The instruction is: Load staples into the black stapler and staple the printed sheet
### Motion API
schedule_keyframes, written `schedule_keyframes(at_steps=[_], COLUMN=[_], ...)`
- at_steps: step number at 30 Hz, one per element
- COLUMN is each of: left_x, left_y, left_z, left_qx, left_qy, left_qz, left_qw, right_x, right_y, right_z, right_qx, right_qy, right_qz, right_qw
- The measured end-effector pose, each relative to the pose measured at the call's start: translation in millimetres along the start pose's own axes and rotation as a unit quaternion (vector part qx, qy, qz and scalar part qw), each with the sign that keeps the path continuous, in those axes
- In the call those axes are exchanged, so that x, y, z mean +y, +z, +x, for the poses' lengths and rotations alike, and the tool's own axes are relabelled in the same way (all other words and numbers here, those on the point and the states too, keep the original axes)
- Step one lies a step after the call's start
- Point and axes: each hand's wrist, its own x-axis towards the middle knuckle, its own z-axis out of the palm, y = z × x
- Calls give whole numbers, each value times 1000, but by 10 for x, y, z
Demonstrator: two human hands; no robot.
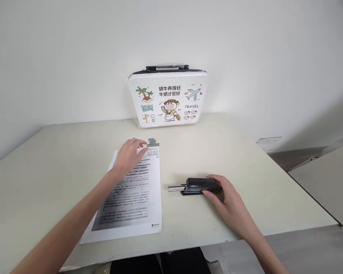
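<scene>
A black stapler (202, 185) lies on the table with its metal staple tray (176, 188) sticking out toward the left. Around its rear end my right hand (224, 196) is closed, thumb in front and fingers behind. My left hand (131, 154) hovers over the top of a printed sheet of paper (131, 205), thumb and forefinger apart. Its fingertips are right beside several grey strips of staples (152, 142) lying at the sheet's top edge; whether they touch the strips I cannot tell.
A white carry case (168, 99) with cartoon prints and a black handle stands against the wall at the back of the pale table (217, 148). A wall plate (269, 140) is at the right. Beyond the table's right edge is another light panel (326, 179).
</scene>
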Motion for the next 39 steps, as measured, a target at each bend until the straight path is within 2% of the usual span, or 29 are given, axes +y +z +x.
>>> schedule_keyframes(at_steps=[3, 8, 20, 25, 28, 30, 34, 39], left_x=[-146, -244, -354, -217, -11, 143, 362, 425], left_y=[160, 340, 279, 132, 39, 3, 8, 67], left_z=[224, 286, 357, 178, -51, -225, -495, -602], left_qx=[-20, -28, -21, -8, -22, -41, -67, -65], left_qy=[-43, -71, -53, -33, -35, -12, 25, 37], left_qz=[2, -8, -29, -126, -196, -235, -300, -325], left_qw=[999, 997, 998, 991, 980, 971, 951, 943], right_x=[9, 13, -23, -4, -27, -41, -43, -27], right_y=[1, -7, -12, -6, -8, -9, -5, -3], right_z=[0, -9, -23, -21, -22, -26, -32, -35], right_qx=[-1, 4, -10, -10, -4, -6, -6, 3], right_qy=[2, -3, 9, 19, 17, 15, 15, 21], right_qz=[2, 5, -7, -19, -24, -23, -24, -27], right_qw=[1000, 1000, 1000, 1000, 1000, 1000, 1000, 999])
